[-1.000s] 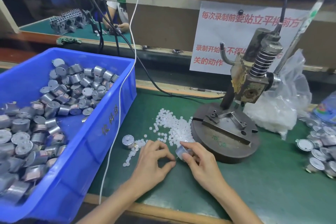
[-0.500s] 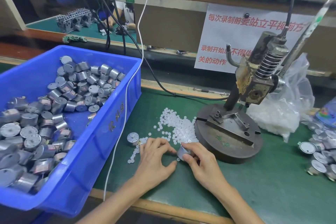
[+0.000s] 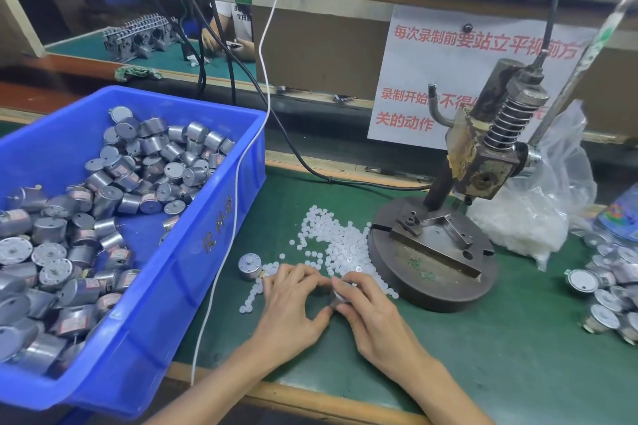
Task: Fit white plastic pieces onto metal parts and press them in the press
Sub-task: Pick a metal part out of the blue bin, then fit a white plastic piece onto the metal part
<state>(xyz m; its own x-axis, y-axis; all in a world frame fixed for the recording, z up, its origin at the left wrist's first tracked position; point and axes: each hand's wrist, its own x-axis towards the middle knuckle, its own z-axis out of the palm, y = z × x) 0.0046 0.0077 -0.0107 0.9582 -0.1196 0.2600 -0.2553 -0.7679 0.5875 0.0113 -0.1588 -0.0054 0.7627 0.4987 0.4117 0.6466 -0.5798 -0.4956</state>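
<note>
My right hand [image 3: 371, 316] grips a small metal cylinder part [image 3: 340, 293] just in front of the pile of white plastic pieces [image 3: 331, 240] on the green mat. My left hand [image 3: 293, 304] has its fingers curled, the fingertips meeting the part; whether they pinch a white piece is hidden. A second metal part [image 3: 249, 266] stands upright left of my left hand. The hand press [image 3: 480, 162] on its round base [image 3: 431, 283] stands to the right of the pile, with nothing under the ram.
A blue bin [image 3: 193, 252] full of metal parts fills the left. A white cable [image 3: 238, 183] hangs over its right wall. A clear bag of white pieces [image 3: 524, 224] lies behind the press. More metal parts [image 3: 611, 290] lie at the right edge.
Both hands have stayed at the same spot in front of the white pile. My left fingertips have closed in on the part in my right hand. The view has shifted slightly.
</note>
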